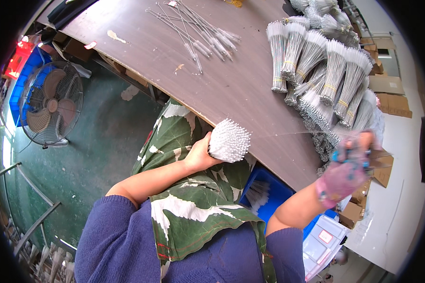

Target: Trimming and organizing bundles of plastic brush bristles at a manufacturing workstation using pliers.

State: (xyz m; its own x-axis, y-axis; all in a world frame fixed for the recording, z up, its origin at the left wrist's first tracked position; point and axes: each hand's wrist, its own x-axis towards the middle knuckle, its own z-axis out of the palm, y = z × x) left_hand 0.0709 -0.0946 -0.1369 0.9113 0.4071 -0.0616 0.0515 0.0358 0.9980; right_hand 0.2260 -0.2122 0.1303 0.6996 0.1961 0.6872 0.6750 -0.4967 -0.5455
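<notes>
At the far left, loose wire brushes (pixel 203 48) lie scattered on the table (pixel 174 75), apparently not yet bundled. Nearer, the left hand (pixel 200 153) grips a bunch (pixel 229 140) of pale-tipped brushes at the table's near edge; no band shows on it, so it looks unfinished. To its right, below the table, a blue bin (pixel 279 198) contains more pale brushes (how many is hard to say), and a pale plastic box (pixel 311 257) has contents I cannot make out. Farther right, heaped bundles (pixel 333 75), several yellow-banded, look done. The gloved right hand (pixel 347 167) is blurred beside them; whether it pinches anything, I cannot tell.
</notes>
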